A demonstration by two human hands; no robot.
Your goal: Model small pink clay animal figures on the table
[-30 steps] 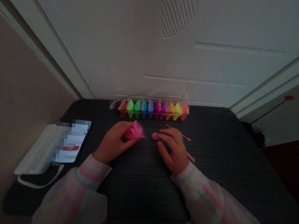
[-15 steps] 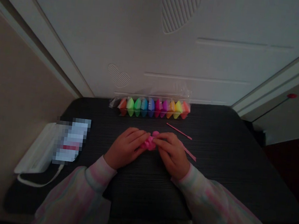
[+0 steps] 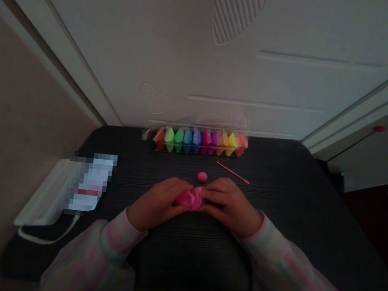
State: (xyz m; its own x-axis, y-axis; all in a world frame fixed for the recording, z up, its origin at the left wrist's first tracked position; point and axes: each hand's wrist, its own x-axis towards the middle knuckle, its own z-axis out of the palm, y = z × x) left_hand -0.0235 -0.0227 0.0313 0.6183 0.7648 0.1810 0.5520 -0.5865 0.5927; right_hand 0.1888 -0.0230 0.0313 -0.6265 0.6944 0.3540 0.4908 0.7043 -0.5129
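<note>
Left hand [image 3: 159,202] pinches one end of the pink packet [image 3: 185,198] between fingers and thumb; the right hand [image 3: 234,206] has its fingers closed on the other end, though its exact hold is too dim to make out. A second ago the left hand alone had the packet, while the right hand's fingers were at the ball [image 3: 202,177]. Now the ball sits free on the counter [image 3: 299,209], just beyond both hands, and the packet is held between them, so the handling appears to have passed from ball to packet. The flat pink strip seen by the right wrist earlier no longer shows.

Past the ball, a band of dark surface separates it from the row of coloured packs [image 3: 196,142] standing along the far edge against the door [image 3: 178,41]. The pink stick [image 3: 233,173] lies just beyond the right hand and would limit a reach that way. More room seems to lie towards the near edge, between the forearms. The phone [image 3: 93,183] is well apart, at left.
</note>
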